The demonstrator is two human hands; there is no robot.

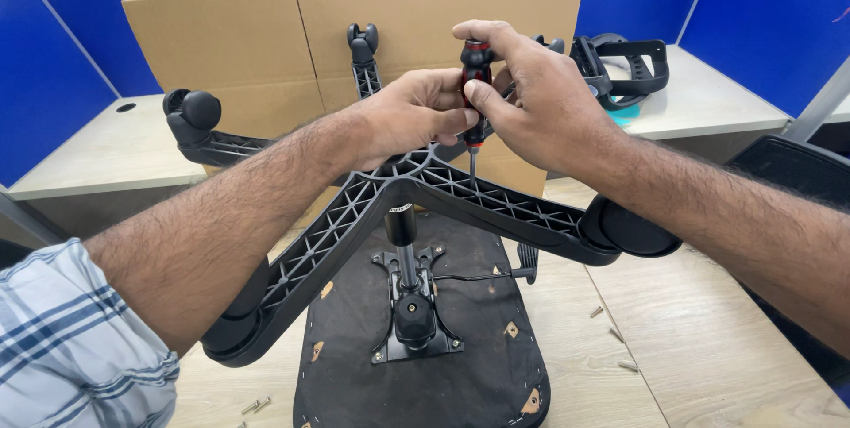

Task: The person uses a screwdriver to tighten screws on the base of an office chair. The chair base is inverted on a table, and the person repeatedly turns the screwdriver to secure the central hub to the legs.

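Both hands meet above a black star-shaped chair base [354,215] with caster wheels [190,114], turned underside up. My right hand [531,96] grips the red-and-black handle of a screwdriver [476,83], held upright with its tip pointing down into the ribbed hub. My left hand [412,114] wraps the screwdriver's lower handle from the left. Below the hub the gas cylinder [403,233] stands on the metal mechanism plate [416,322] of an upturned black seat [443,366].
A cardboard sheet [266,38] stands behind the base. Black armrests [624,65] lie on the far desk at the right. Loose screws [620,335] are scattered on the wooden table right of the seat, more screws [255,406] at the lower left. Blue partitions surround the desks.
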